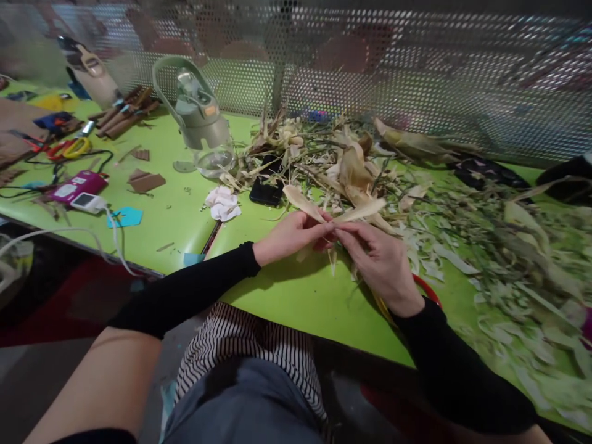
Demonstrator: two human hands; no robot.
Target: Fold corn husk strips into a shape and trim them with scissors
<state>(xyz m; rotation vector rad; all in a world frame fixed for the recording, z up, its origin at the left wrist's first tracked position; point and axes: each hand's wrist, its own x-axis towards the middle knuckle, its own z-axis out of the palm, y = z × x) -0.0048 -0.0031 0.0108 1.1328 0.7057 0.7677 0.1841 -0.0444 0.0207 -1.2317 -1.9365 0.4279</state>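
A pale, dry corn husk piece spreads in two wing-like flaps above my fingertips. My left hand pinches it at the narrow middle, thumb pressed over bent fingers. From the other side, my right hand grips the same middle between thumb and forefinger. The fingertips of both hands meet and hide the join. Thin husk ends hang below them. Red-handled scissors lie partly hidden under my right wrist. Just beyond my hands rests a heap of dried husks.
Husk scraps cover the right side. A bottle, crumpled tissue and black case stand behind my left hand. Farther left are a purple power device with cables, brown rolls and scissors. A perforated metal screen borders the green table.
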